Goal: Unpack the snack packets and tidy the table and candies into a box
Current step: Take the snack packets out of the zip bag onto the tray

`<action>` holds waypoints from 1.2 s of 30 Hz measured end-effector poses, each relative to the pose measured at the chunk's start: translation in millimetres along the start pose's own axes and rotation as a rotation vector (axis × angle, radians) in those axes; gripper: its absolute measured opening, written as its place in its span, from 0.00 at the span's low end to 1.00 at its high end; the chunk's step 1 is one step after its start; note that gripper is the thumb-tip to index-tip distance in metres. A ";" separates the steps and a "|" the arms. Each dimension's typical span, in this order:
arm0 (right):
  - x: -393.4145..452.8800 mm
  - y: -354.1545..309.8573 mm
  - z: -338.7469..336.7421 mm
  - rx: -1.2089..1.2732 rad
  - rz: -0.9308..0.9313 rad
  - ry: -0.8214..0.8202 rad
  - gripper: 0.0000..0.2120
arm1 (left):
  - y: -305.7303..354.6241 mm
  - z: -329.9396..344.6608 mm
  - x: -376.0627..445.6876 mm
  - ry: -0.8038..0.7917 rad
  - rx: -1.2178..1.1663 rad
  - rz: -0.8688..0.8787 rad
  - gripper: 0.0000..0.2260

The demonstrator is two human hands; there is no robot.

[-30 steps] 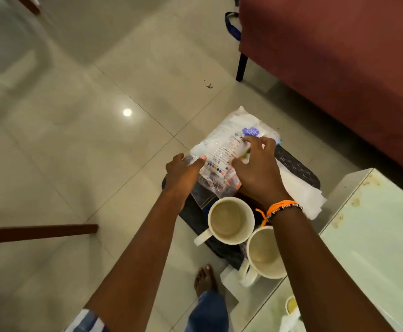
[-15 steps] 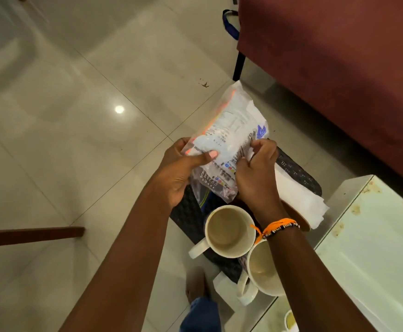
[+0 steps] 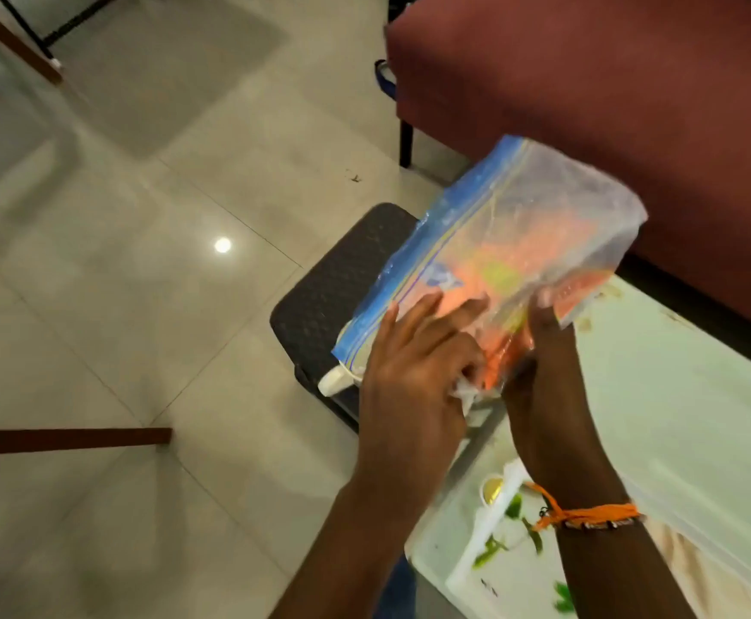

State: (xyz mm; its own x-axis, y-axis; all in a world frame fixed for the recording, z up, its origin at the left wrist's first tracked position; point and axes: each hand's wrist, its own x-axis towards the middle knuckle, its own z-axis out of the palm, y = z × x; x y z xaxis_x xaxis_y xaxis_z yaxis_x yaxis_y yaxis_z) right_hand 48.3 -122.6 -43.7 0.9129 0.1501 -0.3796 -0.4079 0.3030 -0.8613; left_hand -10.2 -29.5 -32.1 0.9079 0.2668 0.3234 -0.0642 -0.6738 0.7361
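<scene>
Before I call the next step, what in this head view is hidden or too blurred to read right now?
- Clear plastic bag with a blue zip strip: motion-blurred; contents read only as orange and yellow smears.
- Left hand and right hand: their fingertips are hidden by the bag's lower end.
- White mug handle: the rest is hidden behind the bag and left hand.
- Pale green table: cut off by the right edge.

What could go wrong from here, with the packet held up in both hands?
1. The snack packet is blurred and gripped only at its lower end by the left hand and right hand; it could slip or spill.
2. A mug handle pokes out right beneath; a drop could hit it.
</scene>
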 end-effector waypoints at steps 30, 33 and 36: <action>-186.7 89.5 -240.0 -0.096 0.332 0.032 0.21 | 71.6 61.8 -221.3 -0.522 -0.518 -1.051 0.12; -188.3 79.6 -226.3 -0.319 0.390 -0.064 0.23 | 80.5 55.2 -213.7 -0.578 -0.466 -0.916 0.16; -202.8 61.2 -212.3 -0.332 0.237 -0.030 0.21 | 107.2 61.4 -212.1 -0.627 -0.391 -0.840 0.19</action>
State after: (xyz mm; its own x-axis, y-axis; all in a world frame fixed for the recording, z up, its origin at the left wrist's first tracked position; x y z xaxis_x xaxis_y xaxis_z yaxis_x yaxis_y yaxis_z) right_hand -158.8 -334.3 -91.2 0.7916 0.2079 -0.5746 -0.5755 -0.0624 -0.8154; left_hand -184.2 -200.6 -58.3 0.7651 0.0665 -0.6405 0.6423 -0.1505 0.7516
